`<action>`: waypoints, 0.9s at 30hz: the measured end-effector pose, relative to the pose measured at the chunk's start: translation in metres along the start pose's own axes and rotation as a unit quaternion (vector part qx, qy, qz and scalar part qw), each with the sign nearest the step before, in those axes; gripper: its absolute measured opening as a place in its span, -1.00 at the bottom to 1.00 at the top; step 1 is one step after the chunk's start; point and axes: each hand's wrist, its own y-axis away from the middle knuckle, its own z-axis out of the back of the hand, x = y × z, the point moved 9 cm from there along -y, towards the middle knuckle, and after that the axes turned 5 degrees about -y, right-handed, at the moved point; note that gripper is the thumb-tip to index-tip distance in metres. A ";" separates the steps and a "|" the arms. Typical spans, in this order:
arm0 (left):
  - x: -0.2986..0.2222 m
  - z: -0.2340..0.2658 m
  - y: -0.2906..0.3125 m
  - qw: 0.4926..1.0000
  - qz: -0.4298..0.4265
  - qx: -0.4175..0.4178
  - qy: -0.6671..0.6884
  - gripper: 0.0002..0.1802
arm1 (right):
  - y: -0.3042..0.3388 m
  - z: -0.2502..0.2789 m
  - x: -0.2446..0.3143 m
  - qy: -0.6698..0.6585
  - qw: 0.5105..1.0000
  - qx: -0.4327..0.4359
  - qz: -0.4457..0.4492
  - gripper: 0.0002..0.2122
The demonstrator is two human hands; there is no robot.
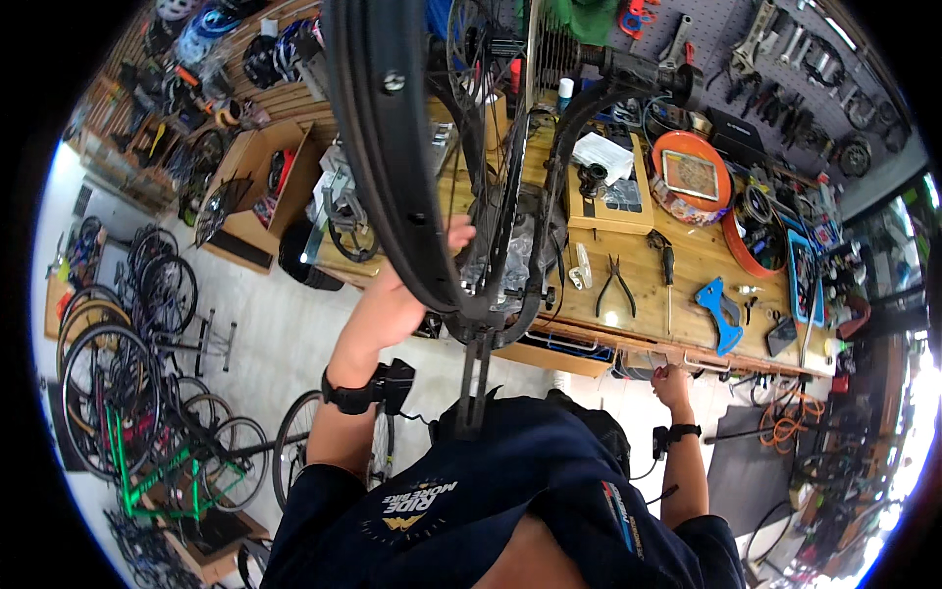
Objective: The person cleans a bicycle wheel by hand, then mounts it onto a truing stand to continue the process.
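Note:
A black bicycle wheel rim point(385, 147), with no tyre on it, stands upright right in front of me, its spokes running to a hub at the top. A dark truing stand point(564, 128) carries the wheel between its two arms. Behind the rim's lower left side is my left hand point(392, 299); its fingertips show on the far side, wrapped round the rim. My right hand point(671, 385) is at the bench's front edge by an open drawer point(643, 361). Its fingers are curled, and what they grip is hidden.
On the wooden bench lie pliers point(615, 290), a screwdriver point(668, 270), a blue tool point(721, 312) and a phone point(781, 337). Orange bowls point(756, 260) stand farther right. A cardboard box point(250, 201) and several bicycles point(147, 393) are at the left. Tools hang on the pegboard point(716, 39).

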 end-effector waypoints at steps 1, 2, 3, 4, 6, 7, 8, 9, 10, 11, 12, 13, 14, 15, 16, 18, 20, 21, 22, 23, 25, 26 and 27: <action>0.005 -0.009 -0.002 0.998 0.032 0.039 0.048 -0.53 | 0.015 -0.004 -0.003 -0.018 1.000 -0.009 -0.001 -0.84; 0.008 -0.019 -0.002 0.990 0.067 0.078 0.093 -0.53 | 0.032 -0.012 -0.008 -0.038 0.999 -0.015 -0.002 -0.85; 0.014 -0.025 -0.004 0.976 0.076 0.070 0.190 -0.53 | 0.046 -0.017 -0.013 -0.057 0.998 -0.022 -0.002 -0.86; 0.011 -0.023 -0.004 0.971 0.073 0.082 0.210 -0.52 | 0.063 -0.025 -0.021 -0.062 0.998 -0.027 -0.017 -0.86; -0.002 -0.019 -0.006 0.960 0.069 0.104 0.252 -0.51 | 0.092 -0.037 -0.034 -0.070 0.996 -0.036 -0.044 -0.86; -0.015 -0.013 -0.005 0.957 0.053 0.152 0.241 -0.44 | 0.106 -0.041 -0.033 -0.078 0.994 -0.034 -0.074 -0.87; -0.031 -0.004 -0.006 0.946 0.002 0.143 0.291 -0.41 | 0.116 -0.047 -0.037 -0.082 0.992 -0.041 -0.082 -0.87; -0.045 0.004 -0.006 0.930 -0.048 0.132 0.340 -0.37 | 0.127 -0.051 -0.042 -0.085 0.991 -0.047 -0.089 -0.87; -0.061 0.014 -0.005 0.910 -0.096 0.118 0.386 -0.32 | 0.134 -0.056 -0.045 -0.090 0.990 -0.050 -0.095 -0.87; -0.064 0.029 -0.011 0.914 -0.106 0.046 0.389 -0.33 | 0.140 -0.062 -0.055 -0.090 0.990 -0.054 -0.098 -0.86; -0.064 0.044 -0.017 0.913 -0.115 -0.028 0.390 -0.34 | 0.144 -0.067 -0.065 -0.090 0.989 -0.058 -0.100 -0.86; -0.070 0.053 -0.026 0.953 -0.178 -0.013 0.244 -0.35 | 0.146 -0.070 -0.070 -0.088 0.990 -0.059 -0.098 -0.86; -0.056 0.050 -0.029 0.979 -0.134 -0.033 0.150 -0.36 | 0.145 -0.067 -0.067 -0.086 0.990 -0.068 -0.090 -0.85; -0.042 0.048 -0.030 0.993 -0.087 -0.055 0.053 -0.37 | 0.143 -0.062 -0.063 -0.085 0.990 -0.076 -0.082 -0.85; -0.034 0.041 -0.029 0.996 -0.077 -0.047 0.014 -0.41 | 0.140 -0.055 -0.058 -0.082 0.990 -0.087 -0.073 -0.84; -0.024 0.027 -0.018 0.996 -0.053 -0.037 -0.064 -0.41 | 0.129 -0.038 -0.035 -0.086 0.990 -0.084 -0.071 -0.84; -0.020 0.009 -0.008 0.990 -0.040 -0.020 -0.134 -0.38 | 0.112 -0.032 -0.035 -0.086 0.991 -0.072 -0.077 -0.84; -0.019 0.004 -0.001 0.983 -0.048 -0.008 -0.175 -0.44 | 0.101 -0.029 -0.038 -0.084 0.991 -0.067 -0.074 -0.84; -0.026 -0.001 0.002 0.981 -0.047 0.005 -0.190 -0.39 | 0.088 -0.030 -0.040 -0.084 0.992 -0.063 -0.070 -0.84; -0.027 -0.003 0.006 0.983 -0.057 0.000 -0.176 -0.38 | 0.077 -0.029 -0.037 -0.080 0.994 -0.062 -0.051 -0.85; -0.027 -0.004 0.013 0.987 -0.059 -0.019 -0.150 -0.33 | 0.045 -0.032 -0.040 -0.064 0.996 -0.056 -0.012 -0.85; -0.031 -0.005 0.016 0.988 -0.048 -0.033 -0.140 -0.31 | 0.032 -0.033 -0.037 -0.058 0.997 -0.050 0.007 -0.84; -0.033 -0.005 0.018 0.990 -0.038 -0.047 -0.130 -0.28 | 0.021 -0.035 -0.035 -0.045 0.998 -0.045 0.017 -0.83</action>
